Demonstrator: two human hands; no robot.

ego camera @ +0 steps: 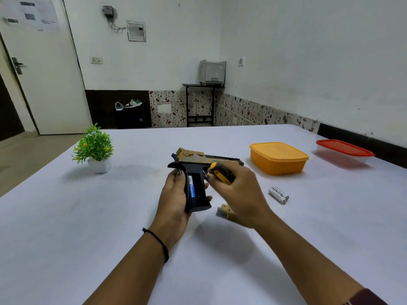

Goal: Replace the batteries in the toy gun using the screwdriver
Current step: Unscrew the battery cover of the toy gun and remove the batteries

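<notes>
Fingers [176, 172] of the left hand [174, 199] wrap the toy gun [198, 170] by its grip above the tabletop [88, 216], a blue battery [191, 186] showing in the open compartment. Right hand [240, 190] is closed around the yellow-handled screwdriver [221, 173] beside the gun. Two loose batteries [278, 195] lie on the tabletop to the right.

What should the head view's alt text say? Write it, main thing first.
Left hand grips a toy gun, its open grip showing a blue battery; right hand holds a yellow-handled screwdriver against it. Loose batteries lie on the white table.
</notes>
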